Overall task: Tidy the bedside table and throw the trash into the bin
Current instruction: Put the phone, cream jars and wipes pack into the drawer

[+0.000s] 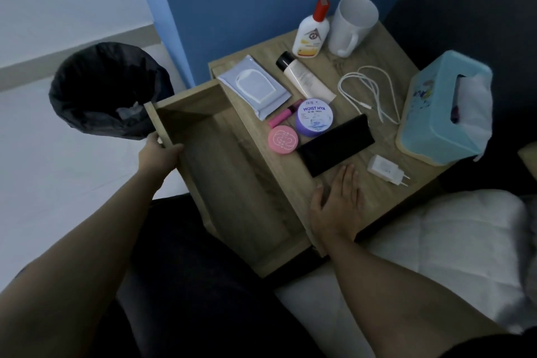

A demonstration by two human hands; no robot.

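Observation:
The wooden bedside table [383,171] has its drawer [232,183] pulled out, and the drawer holds nothing. My left hand [158,154] grips the drawer's front edge. My right hand [338,203] lies flat on the tabletop near its front edge, fingers together, just below a black case [337,145]. On the top lie a wipes pack [254,86], a cream tube [305,78], a pink marker [283,118], a purple cream jar [315,118], a pink round compact [282,140], a white cable [369,90] and a white charger plug [385,168].
A bin [107,90] lined with a black bag stands on the floor left of the drawer, with some clear trash inside. A lotion bottle [312,29] and white mug [351,23] stand at the table's back. A teal tissue box [441,107] sits at the right. Bedding [450,232] lies at lower right.

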